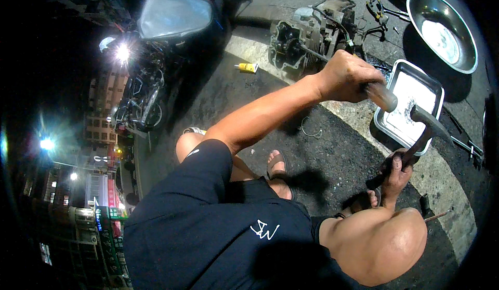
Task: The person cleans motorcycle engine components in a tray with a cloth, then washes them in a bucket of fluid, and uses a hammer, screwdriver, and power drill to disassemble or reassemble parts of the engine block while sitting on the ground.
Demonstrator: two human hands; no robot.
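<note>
My left hand (pixel 347 77) is closed around a screwdriver-like tool with a worn wooden handle (pixel 383 97). Its metal shaft (pixel 312 52) reaches into the open face of a greasy engine block (pixel 291 45); exactly where the tip rests is hidden. In my right hand (pixel 397 178) is a hammer (pixel 427 123), gripped by its dark handle. The hammer's head hangs a short way from the end of the wooden handle, with a gap between them. Below both tools sits a metal tray (pixel 382 126) with a white lining.
A round steel basin (pixel 470 56) stands at the far right, with loose tools (pixel 382 17) beside it. A yellow bottle-like piece (pixel 247 67) lies on the asphalt. Parked motorcycles (pixel 176 12) stand at the left. A pale kerb strip (pixel 353 121) crosses the ground.
</note>
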